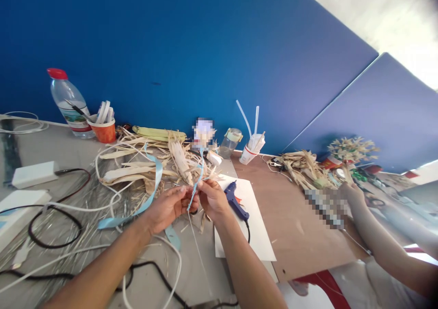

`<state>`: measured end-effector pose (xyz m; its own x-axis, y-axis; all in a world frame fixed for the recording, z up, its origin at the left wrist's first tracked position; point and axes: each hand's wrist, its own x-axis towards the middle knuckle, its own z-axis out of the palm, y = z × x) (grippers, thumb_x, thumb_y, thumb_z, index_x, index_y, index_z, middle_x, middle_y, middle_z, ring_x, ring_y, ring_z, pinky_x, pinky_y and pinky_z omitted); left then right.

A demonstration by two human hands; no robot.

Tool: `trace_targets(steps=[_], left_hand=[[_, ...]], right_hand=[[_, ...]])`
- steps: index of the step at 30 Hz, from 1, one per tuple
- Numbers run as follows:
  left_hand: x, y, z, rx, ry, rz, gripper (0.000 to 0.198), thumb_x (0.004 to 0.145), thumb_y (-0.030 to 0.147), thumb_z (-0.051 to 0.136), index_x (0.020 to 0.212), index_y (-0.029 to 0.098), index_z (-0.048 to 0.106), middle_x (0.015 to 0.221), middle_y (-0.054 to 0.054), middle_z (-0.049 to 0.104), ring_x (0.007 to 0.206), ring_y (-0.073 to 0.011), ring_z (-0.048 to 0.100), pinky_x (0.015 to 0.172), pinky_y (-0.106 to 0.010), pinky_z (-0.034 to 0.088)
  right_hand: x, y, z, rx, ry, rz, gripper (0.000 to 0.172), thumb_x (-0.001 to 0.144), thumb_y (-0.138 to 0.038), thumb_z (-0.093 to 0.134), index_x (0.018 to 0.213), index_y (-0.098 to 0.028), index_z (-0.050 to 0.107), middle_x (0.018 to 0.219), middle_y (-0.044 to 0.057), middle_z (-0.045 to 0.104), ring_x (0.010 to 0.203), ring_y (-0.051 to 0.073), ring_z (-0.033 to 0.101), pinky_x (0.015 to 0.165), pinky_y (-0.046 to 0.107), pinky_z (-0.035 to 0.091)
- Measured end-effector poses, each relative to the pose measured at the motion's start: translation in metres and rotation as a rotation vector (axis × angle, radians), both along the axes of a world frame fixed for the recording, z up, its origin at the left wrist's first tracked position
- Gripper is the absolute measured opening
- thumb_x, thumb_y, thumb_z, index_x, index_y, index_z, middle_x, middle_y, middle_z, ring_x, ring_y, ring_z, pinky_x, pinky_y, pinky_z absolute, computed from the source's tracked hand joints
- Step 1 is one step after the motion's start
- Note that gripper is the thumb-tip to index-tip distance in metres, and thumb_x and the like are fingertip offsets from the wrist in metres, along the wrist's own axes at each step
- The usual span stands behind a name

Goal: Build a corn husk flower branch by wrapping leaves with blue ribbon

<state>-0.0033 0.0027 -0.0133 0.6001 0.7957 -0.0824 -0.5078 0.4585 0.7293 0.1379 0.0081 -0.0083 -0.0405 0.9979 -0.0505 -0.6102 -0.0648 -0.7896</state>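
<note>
Between my hands stands a thin stem wrapped in light blue strip (pixel 195 188), slightly tilted, with a bare wire (pixel 198 245) hanging from its lower end. My right hand (pixel 215 200) pinches the stem between thumb and fingers. At the stem's lower part, the fingers of my left hand (pixel 167 208) close on it. The stem's top meets a blurred patch. A light blue ribbon (pixel 155 186) lies curled left of my hands, over dry corn husks (pixel 130 172). Right of my right hand, a blue glue gun (pixel 236 200) rests on white paper (pixel 256 227).
White and black cables (pixel 54 229) and white power boxes (pixel 34 174) spread over the left side. A red-capped bottle (pixel 70 101), an orange cup (pixel 103 129), a jar (pixel 231 142) and a white cup (pixel 249 151) line the blue partition. A co-worker's hand (pixel 352 197) is at right.
</note>
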Motion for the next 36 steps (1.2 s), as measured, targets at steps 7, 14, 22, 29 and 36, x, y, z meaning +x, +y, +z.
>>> trace_targets(steps=[7,14,22,29,36], left_hand=[[0.001,-0.001,-0.003,0.075,0.096,-0.010,0.018,0.072,0.029,0.071,0.081,0.012,0.070,0.058,0.002,0.054,0.051,-0.0075,0.049,0.064,-0.027,0.046],[0.003,0.002,-0.006,0.095,0.174,0.085,0.021,0.066,0.032,0.075,0.075,0.014,0.069,0.064,0.001,0.057,0.056,-0.0072,0.050,0.061,-0.023,0.043],[0.004,0.002,-0.002,0.091,0.186,0.125,0.023,0.063,0.033,0.078,0.071,0.015,0.067,0.063,0.001,0.057,0.058,-0.0082,0.051,0.058,-0.021,0.041],[0.005,0.000,-0.002,0.076,0.224,0.094,0.024,0.062,0.032,0.079,0.066,0.014,0.065,0.062,0.001,0.058,0.060,-0.0094,0.053,0.060,-0.021,0.043],[0.003,0.004,-0.009,-0.030,0.100,0.059,0.025,0.074,0.034,0.069,0.082,0.010,0.070,0.069,-0.005,0.063,0.061,-0.0120,0.056,0.064,-0.027,0.050]], right_hand=[[-0.003,-0.006,-0.001,-0.009,0.006,0.250,0.019,0.064,-0.028,0.074,0.067,-0.016,0.060,0.047,-0.005,0.050,0.040,0.010,0.047,0.043,0.024,0.042],[0.004,-0.005,0.001,-0.043,0.107,0.293,0.029,0.062,-0.022,0.070,0.090,-0.014,0.064,0.061,-0.002,0.057,0.054,0.012,0.053,0.051,0.025,0.048],[0.000,-0.010,0.006,-0.046,0.041,0.227,0.026,0.062,-0.020,0.073,0.086,-0.017,0.063,0.063,-0.002,0.059,0.052,0.011,0.052,0.047,0.023,0.046],[-0.003,-0.013,0.011,-0.057,-0.040,0.173,0.019,0.063,-0.028,0.075,0.067,-0.016,0.060,0.050,-0.004,0.053,0.043,0.010,0.048,0.041,0.023,0.043],[0.003,-0.011,0.016,-0.018,-0.047,0.129,0.019,0.061,-0.028,0.077,0.069,-0.015,0.065,0.054,-0.002,0.058,0.047,0.010,0.051,0.048,0.023,0.042]])
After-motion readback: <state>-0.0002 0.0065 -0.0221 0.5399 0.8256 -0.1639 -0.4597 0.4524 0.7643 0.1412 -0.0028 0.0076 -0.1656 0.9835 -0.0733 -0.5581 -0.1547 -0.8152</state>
